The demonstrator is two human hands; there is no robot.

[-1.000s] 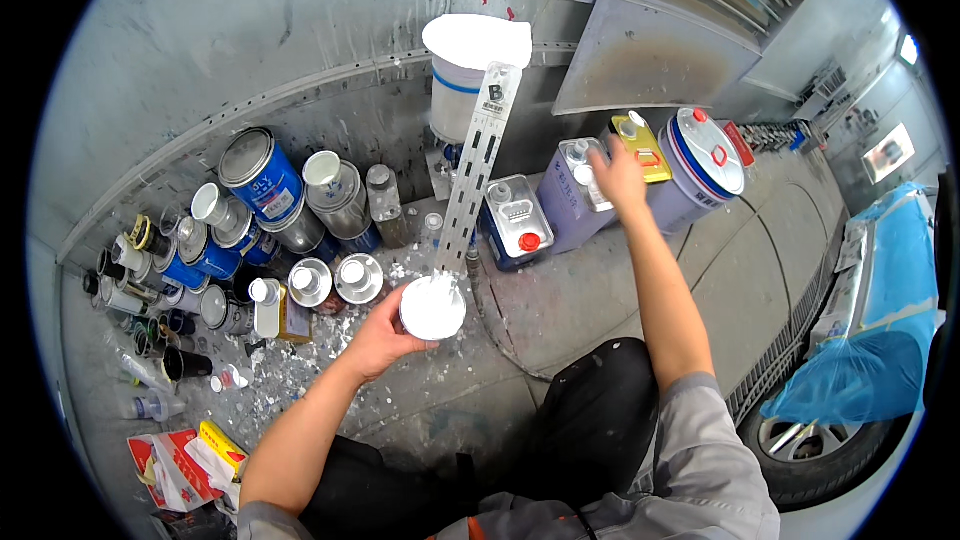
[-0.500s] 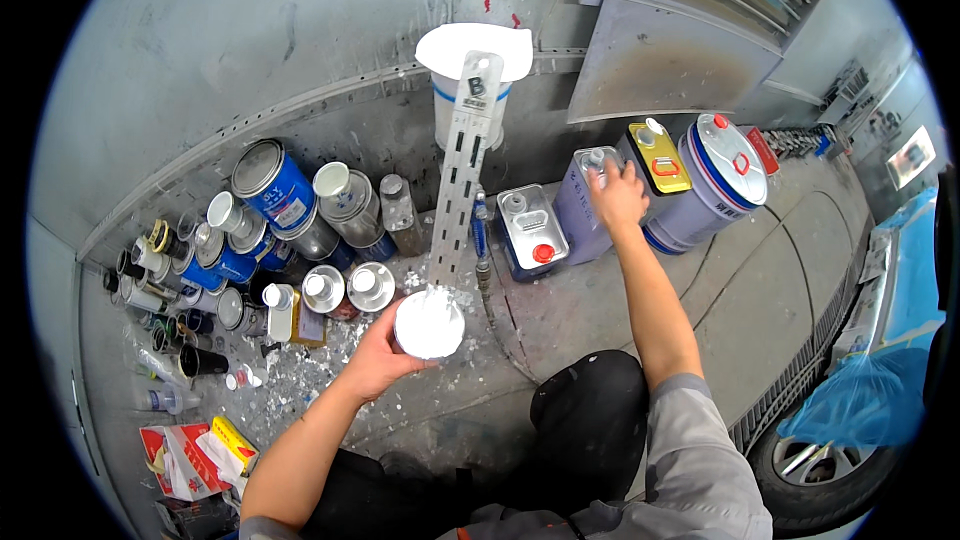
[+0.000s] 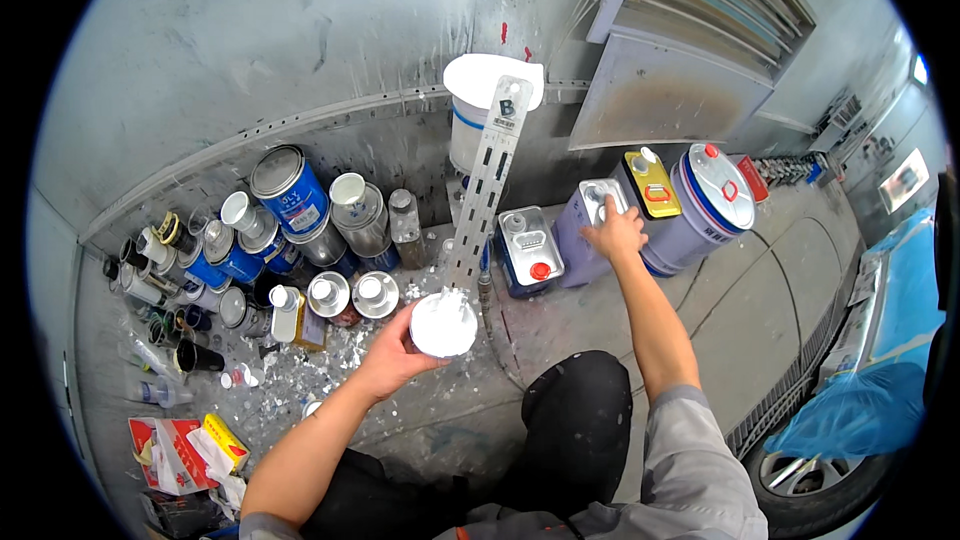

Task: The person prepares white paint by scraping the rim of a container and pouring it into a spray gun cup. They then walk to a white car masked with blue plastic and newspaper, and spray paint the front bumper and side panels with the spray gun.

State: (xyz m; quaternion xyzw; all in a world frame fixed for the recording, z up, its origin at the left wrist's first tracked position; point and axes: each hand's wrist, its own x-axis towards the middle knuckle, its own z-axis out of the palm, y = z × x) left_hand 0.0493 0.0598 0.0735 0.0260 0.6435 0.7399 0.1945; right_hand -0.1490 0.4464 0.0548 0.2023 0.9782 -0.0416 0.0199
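Hands work over a paint-spattered floor: the left hand (image 3: 395, 360) grips a white cup (image 3: 443, 325) holding a perforated stirring stick (image 3: 487, 180); the right hand (image 3: 615, 235) rests fingers-down on a purple can (image 3: 585, 240), still unlifted, just beside a blue tin (image 3: 528, 252).

white cup (image 3: 443, 325) | purple canister (image 3: 585, 235) | yellow can (image 3: 653, 183) | blue tin (image 3: 290, 190)

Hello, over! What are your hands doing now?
Left hand grips white cup. Right hand on purple can. Perforated stick stands beside the cup.
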